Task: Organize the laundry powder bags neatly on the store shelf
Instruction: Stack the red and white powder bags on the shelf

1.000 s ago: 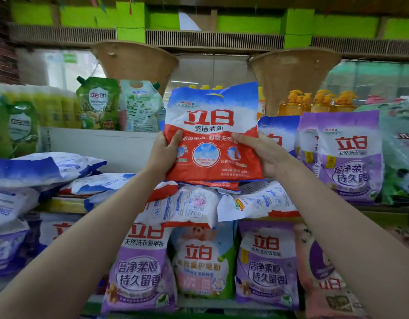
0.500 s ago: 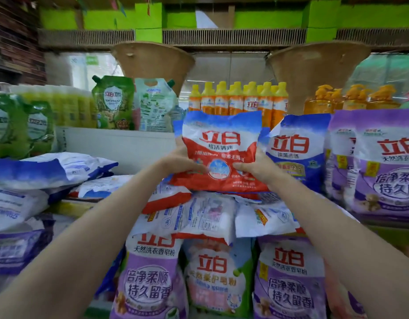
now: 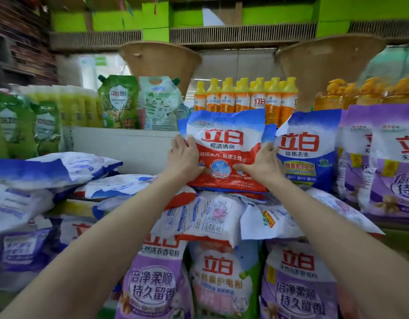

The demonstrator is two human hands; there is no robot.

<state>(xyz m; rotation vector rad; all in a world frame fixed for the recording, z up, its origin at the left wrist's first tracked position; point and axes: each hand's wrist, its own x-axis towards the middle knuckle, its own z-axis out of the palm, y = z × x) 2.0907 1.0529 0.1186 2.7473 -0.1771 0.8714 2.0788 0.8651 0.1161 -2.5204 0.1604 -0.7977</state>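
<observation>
Both hands were on one red, white and blue laundry powder bag [image 3: 226, 143], which stood almost upright on the middle shelf, with its printed front toward the camera. The left hand [image 3: 184, 158] was closed around the bag's left edge, with the thumb on the front near the round picture and the fingers [image 3: 175, 143] going behind the edge. The right hand [image 3: 259, 163] held the lower right part of the bag in the same way, the thumb pointing inward across the red area and the other fingers wrapped around the right side. The bottom of the bag rested on a pile of flat-lying powder bags [image 3: 212, 215], white and red, whose ends hung a little over the front of the shelf. Just to the right stood a blue and white powder bag [image 3: 308, 148], upright and touching or almost touching the held one; I could not tell which. Further right stood purple powder bags [image 3: 383, 162]. Behind the held bag was a row of yellow-capped orange bottles [image 3: 244, 97], and to the left of them a green refill pouch [image 3: 118, 102] beside a pale one [image 3: 158, 104]. On the far left, more blue and white bags [image 3: 49, 171] lay flat in a loose heap. On the lower shelf stood purple bags [image 3: 152, 284] and a green-edged bag [image 3: 221, 279].
</observation>
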